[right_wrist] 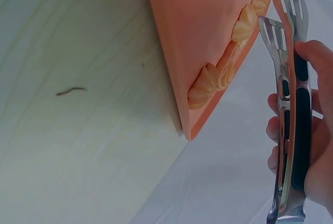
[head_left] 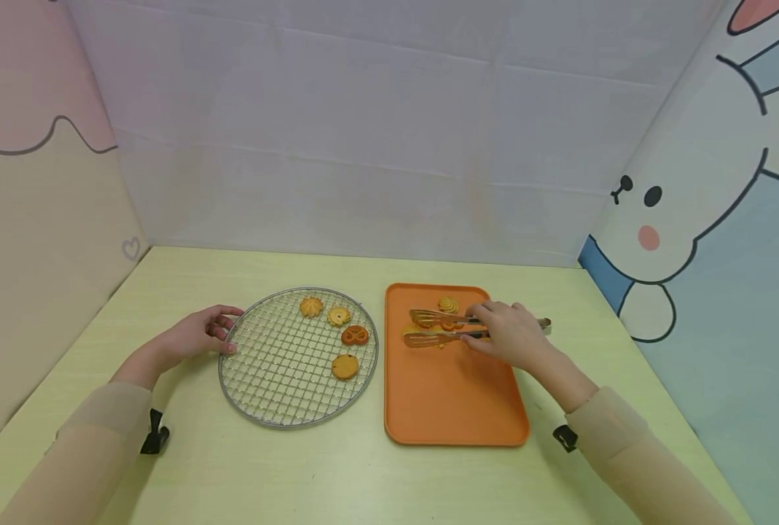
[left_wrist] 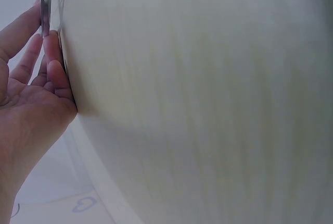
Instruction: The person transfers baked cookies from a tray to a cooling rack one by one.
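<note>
My left hand (head_left: 208, 332) is at the left rim of a round wire cooling rack (head_left: 278, 379), pinching the rim between thumb and fingers. Along the rack's right half lie a ridged cookie (head_left: 311, 306), a flower-shaped cookie (head_left: 339, 316), a pretzel-shaped cookie (head_left: 355, 335) and a flat round cookie (head_left: 345, 367). My right hand (head_left: 510, 334) grips metal food tongs (right_wrist: 302, 130) with black grip inlays and slotted ends, parted and empty in the right wrist view. They extend over the far half of an orange tray (head_left: 455, 408). A swirled cookie (head_left: 448, 305) shows beyond them; other cookies are partly hidden beneath.
Rack and tray lie side by side on a pale wood-grain table (head_left: 337, 474), with a narrow gap between them. A pale wall sheet (head_left: 363, 146) rises behind the table, and printed cartoon panels (head_left: 704, 240) stand at both sides.
</note>
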Demonstrator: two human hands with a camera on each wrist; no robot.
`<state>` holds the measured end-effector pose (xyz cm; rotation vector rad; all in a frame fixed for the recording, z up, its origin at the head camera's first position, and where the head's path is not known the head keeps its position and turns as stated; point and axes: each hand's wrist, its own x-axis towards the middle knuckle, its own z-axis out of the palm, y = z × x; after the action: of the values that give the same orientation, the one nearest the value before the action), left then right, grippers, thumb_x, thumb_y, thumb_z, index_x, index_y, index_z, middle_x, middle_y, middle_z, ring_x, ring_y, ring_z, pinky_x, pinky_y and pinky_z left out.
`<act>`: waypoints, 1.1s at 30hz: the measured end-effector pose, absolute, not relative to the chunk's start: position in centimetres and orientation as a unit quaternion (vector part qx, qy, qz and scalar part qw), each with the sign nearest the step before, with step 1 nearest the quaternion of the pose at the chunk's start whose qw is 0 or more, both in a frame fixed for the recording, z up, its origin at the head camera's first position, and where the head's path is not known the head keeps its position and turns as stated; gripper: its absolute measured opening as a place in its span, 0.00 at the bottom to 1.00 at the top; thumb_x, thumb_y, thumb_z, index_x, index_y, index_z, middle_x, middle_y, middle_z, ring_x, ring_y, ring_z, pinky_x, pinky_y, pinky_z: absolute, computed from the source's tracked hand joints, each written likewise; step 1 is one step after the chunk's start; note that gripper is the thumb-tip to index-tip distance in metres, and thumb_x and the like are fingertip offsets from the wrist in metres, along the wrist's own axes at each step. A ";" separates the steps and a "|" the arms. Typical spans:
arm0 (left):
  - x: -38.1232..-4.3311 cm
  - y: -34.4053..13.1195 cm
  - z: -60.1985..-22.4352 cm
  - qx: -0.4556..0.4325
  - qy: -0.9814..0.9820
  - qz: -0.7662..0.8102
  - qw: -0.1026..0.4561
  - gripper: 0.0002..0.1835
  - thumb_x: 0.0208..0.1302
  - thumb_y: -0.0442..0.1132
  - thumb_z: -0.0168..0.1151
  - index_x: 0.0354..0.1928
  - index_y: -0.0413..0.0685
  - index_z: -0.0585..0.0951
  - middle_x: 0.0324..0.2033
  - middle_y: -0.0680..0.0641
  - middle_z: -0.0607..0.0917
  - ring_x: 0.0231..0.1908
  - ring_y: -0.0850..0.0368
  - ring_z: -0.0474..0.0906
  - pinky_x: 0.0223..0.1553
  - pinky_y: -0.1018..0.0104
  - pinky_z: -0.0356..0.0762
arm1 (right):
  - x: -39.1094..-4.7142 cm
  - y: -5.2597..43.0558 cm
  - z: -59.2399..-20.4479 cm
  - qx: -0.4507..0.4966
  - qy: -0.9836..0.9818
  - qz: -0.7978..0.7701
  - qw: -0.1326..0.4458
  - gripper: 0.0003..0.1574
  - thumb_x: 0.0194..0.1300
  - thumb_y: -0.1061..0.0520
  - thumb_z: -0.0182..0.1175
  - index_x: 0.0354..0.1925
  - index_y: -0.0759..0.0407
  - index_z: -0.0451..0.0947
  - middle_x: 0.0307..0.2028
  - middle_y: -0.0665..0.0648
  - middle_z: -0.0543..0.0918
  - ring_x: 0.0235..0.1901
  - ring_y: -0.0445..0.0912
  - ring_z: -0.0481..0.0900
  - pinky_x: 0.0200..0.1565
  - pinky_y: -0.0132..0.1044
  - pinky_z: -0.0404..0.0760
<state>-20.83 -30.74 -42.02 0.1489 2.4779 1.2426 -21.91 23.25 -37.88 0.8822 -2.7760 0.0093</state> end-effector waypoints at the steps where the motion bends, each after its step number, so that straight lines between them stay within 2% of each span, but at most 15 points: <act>1: -20.8 -30.8 -42.0 0.052 0.878 0.440 0.182 0.42 0.52 0.41 0.72 0.67 0.41 0.62 0.47 0.41 0.67 0.41 0.53 0.67 0.40 0.67 0.69 | -22.0 23.2 -37.9 0.301 -0.947 0.001 0.113 0.25 0.56 0.40 0.66 0.45 0.53 0.78 0.36 0.52 0.81 0.29 0.46 0.75 0.27 0.40 0.67; 17: -21.0 -30.8 -42.1 0.050 0.879 0.438 0.181 0.42 0.52 0.42 0.72 0.67 0.41 0.62 0.48 0.41 0.68 0.41 0.54 0.67 0.41 0.67 0.69 | -22.5 22.9 -38.3 0.314 -0.942 -0.010 0.118 0.24 0.56 0.41 0.67 0.45 0.54 0.78 0.36 0.54 0.81 0.29 0.47 0.77 0.24 0.40 0.67; 33: -21.0 -30.9 -42.3 0.054 0.880 0.437 0.181 0.43 0.51 0.43 0.72 0.66 0.40 0.62 0.48 0.40 0.68 0.41 0.53 0.67 0.41 0.67 0.68 | -22.7 23.1 -38.7 0.318 -0.942 0.007 0.104 0.22 0.57 0.42 0.65 0.45 0.54 0.78 0.36 0.53 0.82 0.26 0.44 0.75 0.23 0.36 0.64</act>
<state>-21.04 -30.95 -42.28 0.1511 2.4843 1.2336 -22.67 23.07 -38.65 0.9378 -2.7797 0.0198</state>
